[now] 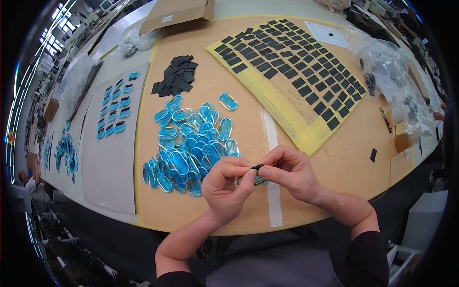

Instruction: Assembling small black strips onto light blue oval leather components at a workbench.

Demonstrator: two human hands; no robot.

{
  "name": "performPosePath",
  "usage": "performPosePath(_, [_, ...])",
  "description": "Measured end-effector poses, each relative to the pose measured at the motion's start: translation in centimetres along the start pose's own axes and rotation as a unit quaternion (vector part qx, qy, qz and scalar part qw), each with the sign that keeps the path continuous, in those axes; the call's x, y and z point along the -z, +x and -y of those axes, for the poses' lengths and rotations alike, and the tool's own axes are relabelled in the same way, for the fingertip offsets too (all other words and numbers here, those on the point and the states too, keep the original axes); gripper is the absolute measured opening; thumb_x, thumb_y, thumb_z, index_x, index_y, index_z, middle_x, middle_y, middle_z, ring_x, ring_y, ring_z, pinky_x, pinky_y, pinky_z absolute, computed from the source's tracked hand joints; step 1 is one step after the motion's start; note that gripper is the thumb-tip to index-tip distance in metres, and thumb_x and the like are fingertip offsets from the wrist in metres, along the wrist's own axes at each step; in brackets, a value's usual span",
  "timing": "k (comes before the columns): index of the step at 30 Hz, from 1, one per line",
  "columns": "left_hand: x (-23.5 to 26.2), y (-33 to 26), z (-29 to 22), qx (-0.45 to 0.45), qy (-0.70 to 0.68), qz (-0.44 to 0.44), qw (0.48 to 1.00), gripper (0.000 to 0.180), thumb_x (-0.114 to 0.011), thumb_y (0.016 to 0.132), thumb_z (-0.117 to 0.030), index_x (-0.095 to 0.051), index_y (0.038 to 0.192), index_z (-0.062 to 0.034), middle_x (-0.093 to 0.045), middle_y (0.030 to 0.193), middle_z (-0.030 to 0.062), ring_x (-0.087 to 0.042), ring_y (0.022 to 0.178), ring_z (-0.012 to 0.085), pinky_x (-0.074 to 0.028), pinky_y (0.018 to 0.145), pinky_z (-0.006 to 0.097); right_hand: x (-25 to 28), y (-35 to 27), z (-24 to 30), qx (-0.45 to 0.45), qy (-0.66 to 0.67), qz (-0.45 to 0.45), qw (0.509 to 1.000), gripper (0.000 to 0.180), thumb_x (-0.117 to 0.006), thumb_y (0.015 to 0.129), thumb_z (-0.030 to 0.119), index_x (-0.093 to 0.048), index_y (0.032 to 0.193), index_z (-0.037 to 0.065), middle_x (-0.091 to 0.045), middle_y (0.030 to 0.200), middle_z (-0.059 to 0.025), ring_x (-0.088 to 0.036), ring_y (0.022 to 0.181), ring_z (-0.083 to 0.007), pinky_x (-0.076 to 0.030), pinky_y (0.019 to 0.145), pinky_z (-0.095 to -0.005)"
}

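My left hand and my right hand meet above the near edge of the table. Thumb and forefinger of each hand pinch a small black piece, one at either end. Just below it, partly hidden by the fingers, shows a blue oval piece; I cannot tell whether it lies on the table or is held. Left of my hands spreads a heap of shiny blue oval pieces with pale rims. Beyond the heap is a pile of flat black rectangles.
A yellow-edged board carrying rows of black rectangles lies at the far right. On a grey sheet to the left, blue ovals with black bands stand in rows. Plastic bags lie right, a cardboard box far back. Another person is at far left.
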State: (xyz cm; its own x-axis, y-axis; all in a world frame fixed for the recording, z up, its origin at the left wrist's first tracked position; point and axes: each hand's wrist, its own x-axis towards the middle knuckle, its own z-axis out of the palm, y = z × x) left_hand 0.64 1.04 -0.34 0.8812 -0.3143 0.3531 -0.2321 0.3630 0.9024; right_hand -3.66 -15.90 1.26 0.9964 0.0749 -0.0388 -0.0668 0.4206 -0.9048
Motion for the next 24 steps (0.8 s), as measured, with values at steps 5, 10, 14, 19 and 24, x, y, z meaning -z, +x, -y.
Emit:
performPosePath(5, [0.13,0.01,-0.15,0.010,0.005,0.001,1.000,0.016,-0.063,0.082,0.013,-0.059,0.091,0.0011,-0.061,0.097,0.0110,-0.059,0.085,0.0134,-0.047,0.072,0.023,0.12,0.20,0.05,-0.005,0.003,0.010,1.000,0.012,-0.066,0.090,0.004,-0.061,0.100,0.001,-0.066,0.095,-0.0022,-0.061,0.088,-0.0066,-0.050,0.078,-0.0221])
performPosePath(10, [0.03,0.10,-0.27,0.015,-0.001,0.001,1.000,0.016,-0.063,0.082,0.013,-0.060,0.091,0.0011,-0.061,0.097,0.0110,-0.059,0.085,0.0134,-0.047,0.072,0.023,0.22,0.24,0.36,-0.012,-0.004,0.011,1.000,0.012,-0.067,0.089,0.005,-0.062,0.099,0.002,-0.065,0.093,-0.0008,-0.060,0.085,-0.0053,-0.048,0.075,-0.0212])
performPosePath(14, [0.13,0.09,-0.20,0.015,0.002,0.000,1.000,0.015,-0.064,0.081,0.013,-0.060,0.091,0.0012,-0.061,0.096,0.0110,-0.059,0.084,0.0133,-0.047,0.071,0.023,0.19,0.35,0.43,-0.013,-0.007,0.013,1.000,0.012,-0.068,0.089,0.005,-0.062,0.098,0.003,-0.064,0.091,0.0001,-0.059,0.084,-0.0049,-0.048,0.074,-0.0208])
performPosePath(19, [0.22,0.10,-0.25,0.009,0.007,0.006,1.000,0.015,-0.064,0.081,0.012,-0.060,0.091,0.0013,-0.062,0.096,0.0109,-0.059,0.083,0.0130,-0.047,0.071,0.023,0.26,0.33,0.44,-0.015,-0.009,0.015,1.000,0.012,-0.068,0.089,0.005,-0.062,0.098,0.003,-0.065,0.091,0.0000,-0.059,0.083,-0.0051,-0.048,0.073,-0.0205])
performPosePath(24, [0.18,0.05,-0.26,0.003,0.008,0.012,1.000,0.015,-0.064,0.081,0.012,-0.060,0.091,0.0013,-0.062,0.096,0.0110,-0.059,0.082,0.0128,-0.047,0.070,0.023,0.31,0.26,0.70,-0.017,-0.014,0.016,1.000,0.011,-0.068,0.088,0.006,-0.062,0.097,0.003,-0.065,0.091,-0.0003,-0.060,0.083,-0.0052,-0.048,0.074,-0.0206])
